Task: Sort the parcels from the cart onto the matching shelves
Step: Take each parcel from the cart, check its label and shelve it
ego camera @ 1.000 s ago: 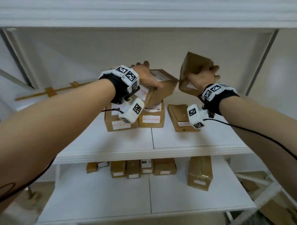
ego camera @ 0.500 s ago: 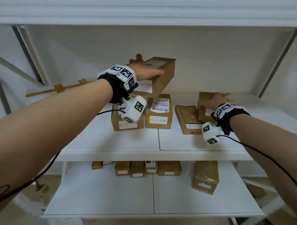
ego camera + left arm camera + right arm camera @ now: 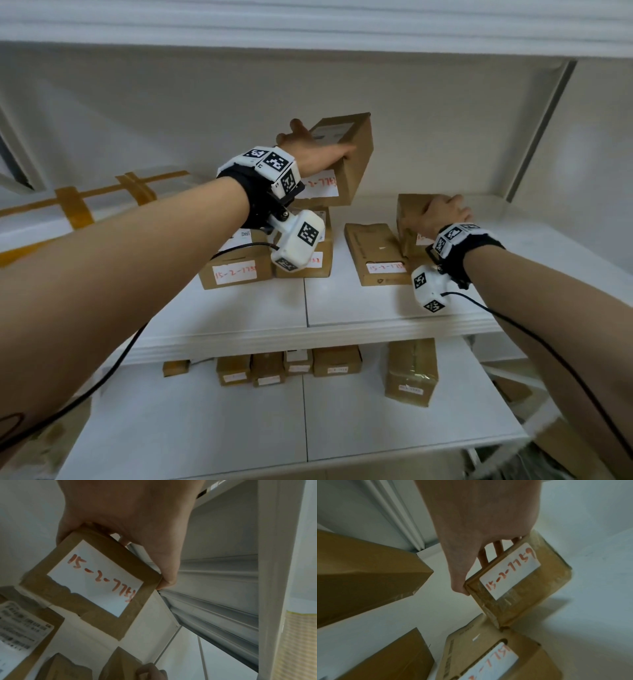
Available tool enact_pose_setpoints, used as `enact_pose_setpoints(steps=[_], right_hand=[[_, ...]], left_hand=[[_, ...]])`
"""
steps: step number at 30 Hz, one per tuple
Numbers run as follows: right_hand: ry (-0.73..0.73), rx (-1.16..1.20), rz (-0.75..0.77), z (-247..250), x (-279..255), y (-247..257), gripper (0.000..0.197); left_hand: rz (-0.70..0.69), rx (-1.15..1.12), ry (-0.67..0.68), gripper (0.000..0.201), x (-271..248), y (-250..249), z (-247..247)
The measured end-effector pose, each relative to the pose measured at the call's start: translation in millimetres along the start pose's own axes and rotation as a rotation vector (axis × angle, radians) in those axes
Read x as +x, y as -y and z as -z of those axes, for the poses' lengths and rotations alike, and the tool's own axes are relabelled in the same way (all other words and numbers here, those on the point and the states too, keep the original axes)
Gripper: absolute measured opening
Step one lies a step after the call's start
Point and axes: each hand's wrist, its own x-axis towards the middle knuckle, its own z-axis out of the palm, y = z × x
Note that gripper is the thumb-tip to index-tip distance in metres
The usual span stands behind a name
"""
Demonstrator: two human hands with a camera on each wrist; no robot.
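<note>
The left hand (image 3: 310,150) is gripping a cardboard box (image 3: 337,161) from above, holding it tilted above two boxes (image 3: 265,260) sitting on the upper shelf (image 3: 342,308). To the right, a flat box (image 3: 371,251) is lying on that shelf, and just beside it the right hand (image 3: 442,214) is clasping a small box (image 3: 409,219) standing on the shelf.

"15-2-7759" on a parcel's label (image 3: 510,572)
</note>
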Motion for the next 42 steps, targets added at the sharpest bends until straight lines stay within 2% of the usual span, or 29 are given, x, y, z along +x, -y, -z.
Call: enact_pose_setpoints(steps=[5,10,12,14,15,17,19,22,27,30,32,34,35,37,40,42], right_hand=[[-0.108,-0.133,0.044,-4.5,1.9,-7.5,0.089],[0.051,-0.1,-0.009,-15.7,3.9,-8.3,0.081],[0.015,-0.106,0.103,-17.1,3.3,-2.8,0.078],[-0.032,-0.048,0.362,-17.9,1.4,5.6,0.071],[0.011,0.013,0.502,-20.0,-0.8,11.4,0.067],[0.268,0.068,0.679,-27.6,-9.3,21.2,0.072],[0.5,-0.02,0.739,-39.2,-16.8,26.5,0.083],[0.559,-0.065,0.725,-51.6,-14.0,22.6,0.074],[0.503,-0.107,0.595,-47.5,1.5,0.9,0.069],[0.405,-0.145,0.536,-43.7,7.4,-13.5,0.061],[0.356,0.029,0.47,-43.3,12.6,-24.5,0.044],[0.257,0.159,0.395,-38.4,14.6,-38.0,0.023],[0.178,0.22,0.355,-34.7,16.1,-43.1,0.021],[0.038,0.346,0.308,-25.2,17.9,-54.9,0.03],[-0.135,0.473,0.292,-9.2,17.1,-68.9,0.033],[-0.173,0.482,0.271,-1.9,16.2,-79.9,0.029]], left_hand=[[0.027,-0.035,0.021,0.115,2.5,-4.1,-5.8],[0.041,-0.051,0.019,0.113,6.7,-6.5,-12.1],[0.044,-0.057,0.011,0.111,9.5,-9.7,-15.3],[0.049,-0.065,0.007,0.111,11.9,-13.3,-18.3],[0.052,-0.067,0.007,0.112,12.6,-14.7,-20.3],[0.057,-0.075,0.012,0.11,13.4,-17.8,-24.3],[0.056,-0.078,0.026,0.108,14.1,-21.5,-30.1],[0.043,-0.078,0.05,0.108,12.9,-28.3,-37.3],[0.042,-0.102,0.107,0.107,7.1,-39.7,-57.3],[0.007,-0.082,0.144,0.099,4.2,-47.7,-73.5],[0.013,-0.028,0.191,0.097,2.0,-52.3,-87.0],[0.056,0.025,0.208,0.106,0.8,-58.5,-101.1],[0.064,0.033,0.209,0.104,0.2,-59.8,-106.7],[0.063,0.075,0.229,0.086,1.0,-63.0,-121.4],[0.131,0.178,0.218,0.103,-3.1,-62.5,-138.0],[0.184,0.226,0.21,0.11,-1.7,-59.4,-153.4]])
